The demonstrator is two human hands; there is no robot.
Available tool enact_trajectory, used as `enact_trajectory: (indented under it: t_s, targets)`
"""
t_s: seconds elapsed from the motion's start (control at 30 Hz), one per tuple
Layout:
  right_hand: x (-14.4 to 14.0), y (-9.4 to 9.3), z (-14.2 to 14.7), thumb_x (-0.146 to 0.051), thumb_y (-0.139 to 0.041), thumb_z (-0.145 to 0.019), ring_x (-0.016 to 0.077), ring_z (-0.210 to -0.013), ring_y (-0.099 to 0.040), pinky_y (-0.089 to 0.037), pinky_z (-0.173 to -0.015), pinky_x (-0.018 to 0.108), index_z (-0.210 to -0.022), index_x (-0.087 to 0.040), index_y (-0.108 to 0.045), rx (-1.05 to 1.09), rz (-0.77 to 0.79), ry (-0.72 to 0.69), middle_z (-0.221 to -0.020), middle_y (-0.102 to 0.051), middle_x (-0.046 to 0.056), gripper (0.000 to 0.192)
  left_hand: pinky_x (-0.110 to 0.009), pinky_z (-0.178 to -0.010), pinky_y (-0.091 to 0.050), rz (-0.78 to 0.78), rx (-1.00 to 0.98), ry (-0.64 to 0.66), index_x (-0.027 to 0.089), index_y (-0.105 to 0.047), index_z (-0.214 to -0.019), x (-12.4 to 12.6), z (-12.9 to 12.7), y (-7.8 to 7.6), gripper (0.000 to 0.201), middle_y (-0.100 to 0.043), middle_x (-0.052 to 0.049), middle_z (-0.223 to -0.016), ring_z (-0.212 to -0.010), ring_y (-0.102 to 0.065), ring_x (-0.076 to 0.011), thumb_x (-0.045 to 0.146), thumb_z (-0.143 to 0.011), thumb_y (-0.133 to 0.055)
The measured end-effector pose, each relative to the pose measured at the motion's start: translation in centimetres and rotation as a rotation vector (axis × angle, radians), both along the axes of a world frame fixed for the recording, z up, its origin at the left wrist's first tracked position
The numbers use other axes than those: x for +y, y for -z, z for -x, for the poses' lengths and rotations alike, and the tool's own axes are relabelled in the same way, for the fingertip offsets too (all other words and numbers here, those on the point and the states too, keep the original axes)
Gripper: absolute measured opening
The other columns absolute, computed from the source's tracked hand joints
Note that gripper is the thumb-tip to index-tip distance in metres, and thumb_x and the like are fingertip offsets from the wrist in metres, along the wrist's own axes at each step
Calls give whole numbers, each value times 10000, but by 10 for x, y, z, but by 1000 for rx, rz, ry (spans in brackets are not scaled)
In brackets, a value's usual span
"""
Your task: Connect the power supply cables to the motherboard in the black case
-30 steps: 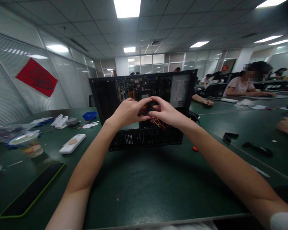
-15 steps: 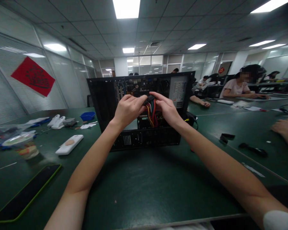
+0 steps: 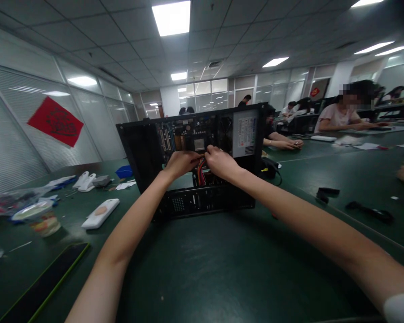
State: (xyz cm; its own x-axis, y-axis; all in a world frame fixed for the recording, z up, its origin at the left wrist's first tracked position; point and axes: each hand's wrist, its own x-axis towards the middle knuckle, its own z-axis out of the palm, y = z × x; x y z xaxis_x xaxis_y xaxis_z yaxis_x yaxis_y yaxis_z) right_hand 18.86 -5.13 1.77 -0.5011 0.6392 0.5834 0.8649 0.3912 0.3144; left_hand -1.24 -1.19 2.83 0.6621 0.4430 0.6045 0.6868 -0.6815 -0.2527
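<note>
A black computer case [image 3: 208, 199] stands open on the green table, its inside facing me. In it I see the motherboard [image 3: 188, 130] and a silver power supply [image 3: 245, 132] with a label at upper right. My left hand [image 3: 182, 164] is closed, fingertips pinching the upper end of a multicoloured cable bundle [image 3: 201, 172]. Right beside it, my right hand [image 3: 220, 161] is also closed, its bent fingers at the same end of the cables. The fingers hide the connector there.
Left of the case lie a white box-like device [image 3: 100, 213], a blue tray [image 3: 124, 172], a plastic cup [image 3: 44, 220] and a dark green-edged mat [image 3: 47, 282]. Black parts [image 3: 368, 212] lie to the right. Other people [image 3: 336, 119] sit beyond.
Both hands have lowered a little, and the cable end is now closer in to the motherboard. My right fingers have curled from outstretched to bent. The view has shifted slightly.
</note>
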Motion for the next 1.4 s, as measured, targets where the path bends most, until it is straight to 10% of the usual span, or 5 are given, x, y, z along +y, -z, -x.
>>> enact_trajectory:
  t_s: [0.5,1.4]
  targets:
    - [36,33,1,-171,-483,-980,315,-1055,-703,-531,-845,346,-1148,-91,-722,66,281,-46,-1181,-699,209,303,-282,-899,-534,311,19,-222,228,-766,-1180,16,0,28,255,-779,-47,-1155,-1074,-717,-234,244,-943,-672]
    - [36,33,1,-146,-550,-943,295,-1088,-693,-517,-868,319,-1135,-107,-719,53,334,-82,-1212,-702,196,259,-368,-832,-572,228,185,-406,215,-800,-1127,4,-9,27,268,-777,-127,-1094,-1026,-731,-320,296,-957,-609]
